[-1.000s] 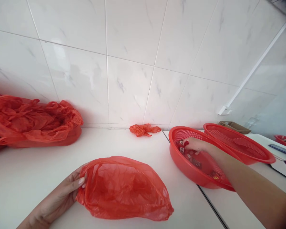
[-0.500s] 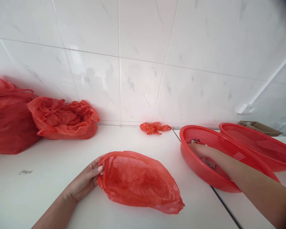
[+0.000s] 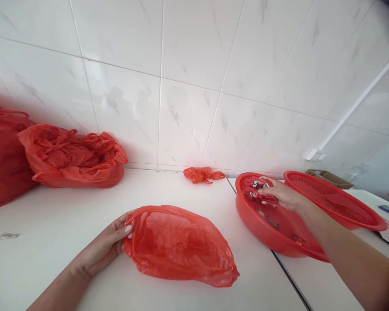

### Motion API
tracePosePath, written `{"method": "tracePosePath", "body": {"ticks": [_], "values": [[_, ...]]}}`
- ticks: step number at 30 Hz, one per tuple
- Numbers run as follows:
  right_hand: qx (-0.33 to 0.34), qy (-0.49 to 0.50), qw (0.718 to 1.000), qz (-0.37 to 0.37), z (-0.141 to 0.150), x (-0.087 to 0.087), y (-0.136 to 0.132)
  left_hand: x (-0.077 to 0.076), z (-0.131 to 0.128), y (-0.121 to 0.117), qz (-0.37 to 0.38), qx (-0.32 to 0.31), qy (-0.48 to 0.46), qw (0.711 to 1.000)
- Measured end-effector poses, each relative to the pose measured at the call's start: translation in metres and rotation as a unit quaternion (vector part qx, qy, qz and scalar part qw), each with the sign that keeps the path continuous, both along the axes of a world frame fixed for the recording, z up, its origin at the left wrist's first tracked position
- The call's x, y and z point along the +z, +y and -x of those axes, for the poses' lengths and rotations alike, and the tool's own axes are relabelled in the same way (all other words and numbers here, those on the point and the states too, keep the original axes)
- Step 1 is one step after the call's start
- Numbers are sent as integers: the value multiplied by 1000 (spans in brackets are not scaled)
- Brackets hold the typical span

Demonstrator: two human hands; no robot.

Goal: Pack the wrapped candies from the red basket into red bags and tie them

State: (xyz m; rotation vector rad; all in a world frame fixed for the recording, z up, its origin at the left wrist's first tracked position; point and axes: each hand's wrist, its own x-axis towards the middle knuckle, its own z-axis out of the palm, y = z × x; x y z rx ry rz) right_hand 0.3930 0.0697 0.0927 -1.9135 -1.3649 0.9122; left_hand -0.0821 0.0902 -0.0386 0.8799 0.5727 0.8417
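Note:
My left hand [image 3: 116, 235] pinches the left rim of a thin red plastic bag [image 3: 181, 246], whose mouth gapes toward me on the white table. At the right, my right hand [image 3: 283, 194] is closed around several small wrapped packets [image 3: 262, 192], red and silvery, just above the floor of a red plastic basket [image 3: 251, 222] with mesh sides. A few more small packets [image 3: 272, 221] lie in the basket under the hand. What the packets contain cannot be made out.
A second red basket [image 3: 369, 222] stands behind the first. Against the tiled wall lie a crumpled red bag [image 3: 202, 175], a bag stuffed with red plastic bags [image 3: 74, 160] and a fuller red bag [image 3: 6, 160]. A brown tray [image 3: 333, 179] sits at the back right.
My right hand has lifted from the bottom of the basket with packets in its grasp. The left hand still holds the red bag's rim. The view has swung slightly right.

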Motion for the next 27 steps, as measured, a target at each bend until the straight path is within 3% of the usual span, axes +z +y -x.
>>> {"method": "tracePosePath", "body": {"ticks": [4, 8, 12, 14, 17, 19, 22, 27], "values": [[51, 193, 979, -52, 41, 13, -10, 0, -7, -3, -10, 41, 3, 999], [105, 293, 949, -41, 119, 21, -31, 1, -19, -9, -12, 71, 6, 997], [207, 329, 919, 59, 191, 5, -48, 4, -26, -13, -6, 79, -7, 997], [255, 261, 928, 73, 213, -14, -49, 4, -24, -13, -2, 76, -14, 997], [252, 48, 967, 9, 228, -47, -39, 2, -20, -12, 1, 57, -33, 998], [241, -45, 969, -6, 228, -65, -30, 0, -17, -10, 6, 52, -42, 998], [234, -49, 971, -2, 222, -79, -21, -3, -15, -9, 13, 43, -49, 998], [233, 4, 972, -3, 212, -82, -15, -5, -14, -7, -5, -1, -62, 998]]}}
